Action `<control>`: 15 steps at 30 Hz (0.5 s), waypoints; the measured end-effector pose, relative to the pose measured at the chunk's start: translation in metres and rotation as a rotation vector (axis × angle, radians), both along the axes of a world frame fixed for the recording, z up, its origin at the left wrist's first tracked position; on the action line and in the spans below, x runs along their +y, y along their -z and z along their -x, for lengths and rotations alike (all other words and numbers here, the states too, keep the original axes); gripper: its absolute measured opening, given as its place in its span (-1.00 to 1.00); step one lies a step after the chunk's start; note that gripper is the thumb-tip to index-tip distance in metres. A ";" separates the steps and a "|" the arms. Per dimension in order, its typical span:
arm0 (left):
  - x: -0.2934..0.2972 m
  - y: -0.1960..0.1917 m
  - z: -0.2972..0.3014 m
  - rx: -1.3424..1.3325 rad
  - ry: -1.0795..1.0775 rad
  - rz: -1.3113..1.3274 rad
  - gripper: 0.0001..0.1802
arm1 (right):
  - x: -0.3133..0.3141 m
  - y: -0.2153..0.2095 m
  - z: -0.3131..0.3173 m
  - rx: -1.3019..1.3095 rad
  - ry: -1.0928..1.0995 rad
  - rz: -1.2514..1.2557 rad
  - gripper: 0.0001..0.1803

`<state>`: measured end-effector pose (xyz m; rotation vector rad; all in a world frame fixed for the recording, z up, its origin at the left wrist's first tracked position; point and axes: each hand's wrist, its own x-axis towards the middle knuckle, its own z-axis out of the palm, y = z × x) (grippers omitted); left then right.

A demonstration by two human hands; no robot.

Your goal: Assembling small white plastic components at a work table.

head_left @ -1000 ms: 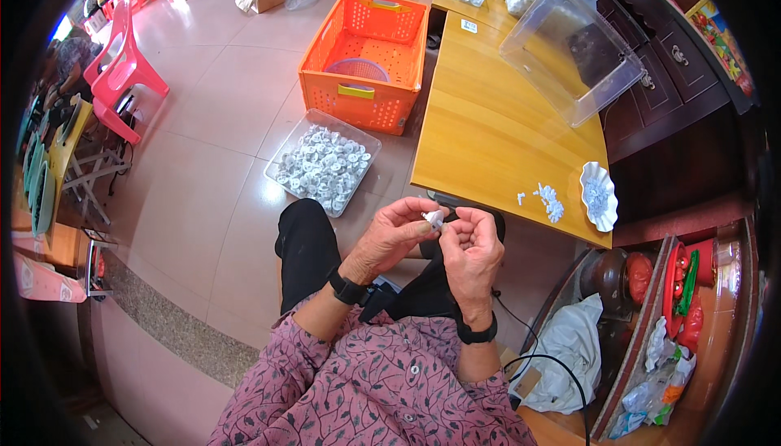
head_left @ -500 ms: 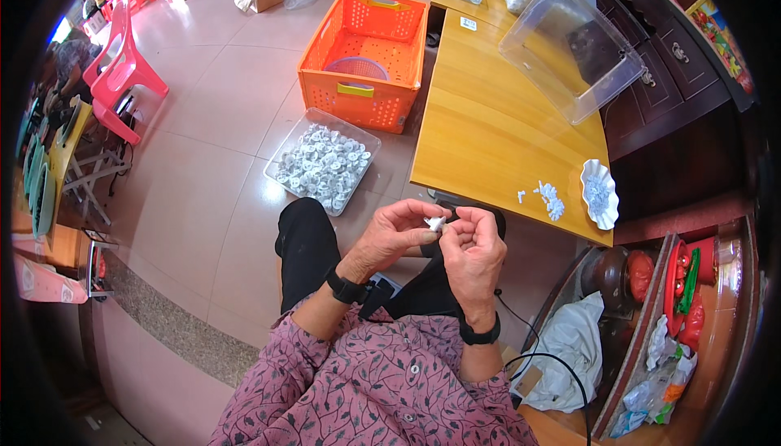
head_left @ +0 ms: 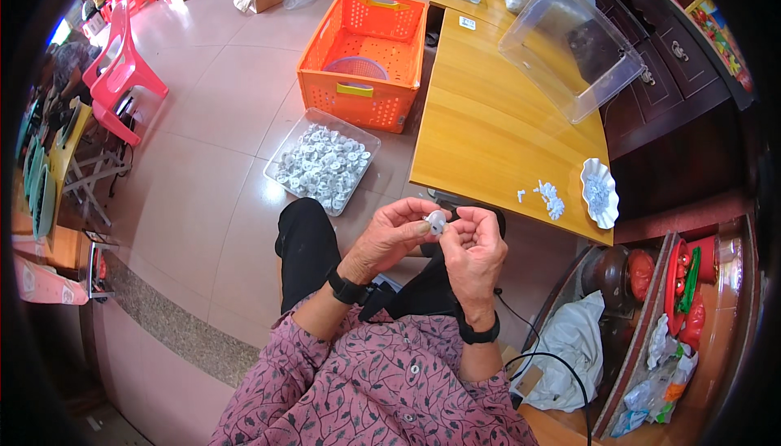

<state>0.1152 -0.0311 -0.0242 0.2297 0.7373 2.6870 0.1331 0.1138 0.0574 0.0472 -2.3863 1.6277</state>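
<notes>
Both hands meet over my lap on a small white plastic part (head_left: 437,221). My left hand (head_left: 392,234) pinches it from the left with thumb and fingertips. My right hand (head_left: 474,248) grips it from the right, fingers curled. A clear tray (head_left: 321,161) full of several similar white parts lies on the floor ahead of my knee. On the wooden table (head_left: 488,121) to the right sit a small pile of white pieces (head_left: 551,197) and a white scalloped dish (head_left: 599,192).
An orange plastic crate (head_left: 364,47) stands on the floor beyond the tray. A large clear bin (head_left: 569,35) lies tipped on the table. Pink chairs (head_left: 122,80) stand at left. Bags and red items fill a shelf (head_left: 675,308) at lower right.
The hands have stayed together on the small white part, with only slight finger shifts. Nothing else moved.
</notes>
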 end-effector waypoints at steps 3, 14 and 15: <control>0.000 0.002 0.000 0.009 -0.001 -0.001 -0.67 | -0.001 -0.002 0.000 -0.003 0.005 -0.018 -0.75; 0.000 0.000 0.000 0.047 -0.027 0.060 -0.65 | 0.000 -0.002 0.000 0.016 0.005 -0.066 -0.74; 0.001 0.001 0.001 0.069 -0.047 0.090 -0.64 | 0.000 -0.001 0.000 0.028 0.010 -0.080 -0.74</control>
